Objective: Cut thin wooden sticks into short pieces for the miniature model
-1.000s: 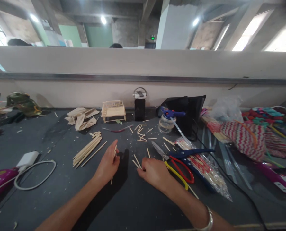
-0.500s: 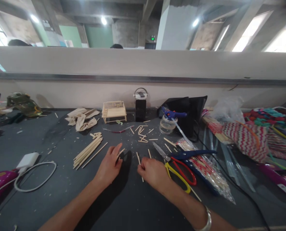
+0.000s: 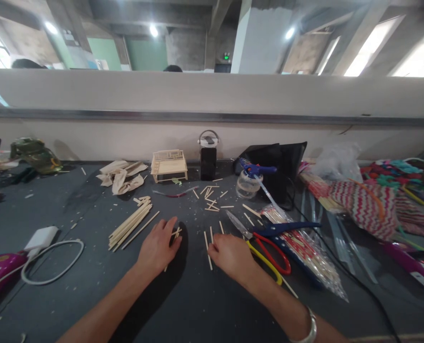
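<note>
My left hand point(image 3: 158, 245) is low over the dark table, fingers curled, with a thin wooden stick point(image 3: 176, 232) between thumb and forefinger. Another stick end pokes out below that hand, mostly hidden by it. My right hand point(image 3: 232, 255) is closed, its fingertips around the lower end of a short upright-lying stick point(image 3: 211, 234). Just left of it, a longer wooden stick point(image 3: 207, 250) lies on the table, roughly parallel. One more short stick point(image 3: 221, 227) shows beyond the knuckles. To the left is a bundle of sticks point(image 3: 131, 223).
Scissors point(image 3: 265, 255) and dark-blue-handled cutters point(image 3: 287, 229) lie right, near bagged sticks point(image 3: 312, 257). Behind are a glue gun point(image 3: 257, 169) on a jar point(image 3: 247, 185), a phone point(image 3: 208, 164), a small stick-built model bench point(image 3: 169, 166) and scattered cut pieces point(image 3: 211, 205).
My left hand has lowered and its fingers have drawn in, the stick with them. My right hand has shifted slightly right, and a short stick now shows at its fingertips.
</note>
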`<state>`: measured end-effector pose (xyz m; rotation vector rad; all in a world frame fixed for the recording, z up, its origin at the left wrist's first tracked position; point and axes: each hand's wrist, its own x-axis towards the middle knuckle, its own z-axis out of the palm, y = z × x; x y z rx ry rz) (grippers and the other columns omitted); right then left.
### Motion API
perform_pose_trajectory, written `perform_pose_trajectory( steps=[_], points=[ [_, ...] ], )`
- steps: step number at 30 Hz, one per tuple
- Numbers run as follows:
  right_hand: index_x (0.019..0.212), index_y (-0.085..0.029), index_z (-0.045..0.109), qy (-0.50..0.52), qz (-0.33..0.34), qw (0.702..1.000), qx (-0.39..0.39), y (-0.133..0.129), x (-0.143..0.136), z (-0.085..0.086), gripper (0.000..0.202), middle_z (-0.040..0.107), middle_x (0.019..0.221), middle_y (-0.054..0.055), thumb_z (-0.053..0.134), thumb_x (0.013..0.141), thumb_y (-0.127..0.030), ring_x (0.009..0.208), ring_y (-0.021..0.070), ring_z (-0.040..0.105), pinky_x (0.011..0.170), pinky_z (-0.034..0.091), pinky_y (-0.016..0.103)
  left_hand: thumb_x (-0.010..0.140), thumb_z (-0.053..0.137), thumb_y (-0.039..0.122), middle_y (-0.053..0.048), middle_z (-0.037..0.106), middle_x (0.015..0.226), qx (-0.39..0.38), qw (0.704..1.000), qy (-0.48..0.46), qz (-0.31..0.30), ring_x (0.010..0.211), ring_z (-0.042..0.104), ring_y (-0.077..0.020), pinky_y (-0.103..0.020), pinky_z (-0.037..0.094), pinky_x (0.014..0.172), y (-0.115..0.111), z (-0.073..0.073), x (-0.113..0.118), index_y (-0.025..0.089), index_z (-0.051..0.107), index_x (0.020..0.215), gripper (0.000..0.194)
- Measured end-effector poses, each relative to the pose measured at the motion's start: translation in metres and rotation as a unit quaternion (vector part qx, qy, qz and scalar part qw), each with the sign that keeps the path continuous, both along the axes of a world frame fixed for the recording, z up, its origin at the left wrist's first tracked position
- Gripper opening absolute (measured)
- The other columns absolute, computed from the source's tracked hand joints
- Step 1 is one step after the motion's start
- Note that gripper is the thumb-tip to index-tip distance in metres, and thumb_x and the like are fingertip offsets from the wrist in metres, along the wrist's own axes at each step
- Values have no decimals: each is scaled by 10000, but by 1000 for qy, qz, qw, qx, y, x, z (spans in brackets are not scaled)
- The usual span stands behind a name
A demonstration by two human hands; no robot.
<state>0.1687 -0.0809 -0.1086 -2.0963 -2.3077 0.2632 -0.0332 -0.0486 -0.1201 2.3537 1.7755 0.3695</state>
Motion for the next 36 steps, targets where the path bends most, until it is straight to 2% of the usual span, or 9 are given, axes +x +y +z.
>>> perform_pose_trajectory(
  steps=[5,10,14,19,24,27,31,34,36],
  points=[
    [841,-177,684,3,3,1000,-4,0,0,-2,290,729,857,106,418,886,-281,805,237,694,655,436,279,897,427,272,-94,584,1093,-19,1000,14,12,924,615,-204,-293,446,768,2,0,-2,187,460,1275,389],
    [824,-180,682,0,10,1000,2,0,1,-3,275,730,849,97,426,880,-266,802,233,697,643,431,271,894,418,220,-84,621,1046,-25,999,18,25,881,616,-191,-283,431,729,7,-1,-6,179,486,1258,373],
    [827,-179,673,0,6,1000,2,0,0,-2,320,727,837,101,412,912,-344,803,235,698,638,431,272,886,434,213,-82,640,1035,-32,999,8,36,900,609,-188,-287,419,757,9,0,-8,170,473,1274,392],
    [860,-185,659,3,6,1000,7,-1,-2,-2,341,727,826,93,425,912,-427,786,233,699,625,434,272,859,479,236,-43,663,880,-52,997,-26,47,861,615,-186,-270,405,707,13,2,-13,155,470,1282,431],
    [862,-190,662,-3,10,1000,9,-1,-2,-2,264,730,824,87,431,896,-312,786,235,701,616,432,272,842,507,299,-28,658,811,-58,996,-64,35,806,610,-191,-275,402,683,15,2,-14,145,506,1261,447],
    [860,-196,663,-2,11,1000,6,-1,-2,-1,267,730,819,82,420,894,-301,782,237,701,610,427,273,835,510,336,-31,659,794,-58,995,-67,39,773,611,-193,-278,408,666,16,5,-14,152,548,1223,431],
    [852,-193,661,0,10,1000,-1,0,-1,-1,270,728,831,85,418,893,-303,790,225,699,610,414,264,844,476,302,-56,675,869,-29,996,-31,81,803,621,-198,-280,427,701,22,13,-27,174,607,1131,341],
    [845,-194,664,5,-1,1000,-17,1,0,1,248,728,837,81,447,878,-309,791,216,694,617,410,259,840,466,273,-92,675,962,-27,990,47,129,861,630,-225,-298,437,720,29,20,-42,175,638,1058,294],
    [833,-195,668,9,-10,1000,-27,2,0,3,241,727,839,77,455,869,-303,793,214,690,620,411,261,845,450,265,-112,673,992,-44,985,99,134,903,629,-246,-304,440,713,32,24,-50,169,658,964,259]
  ],
)
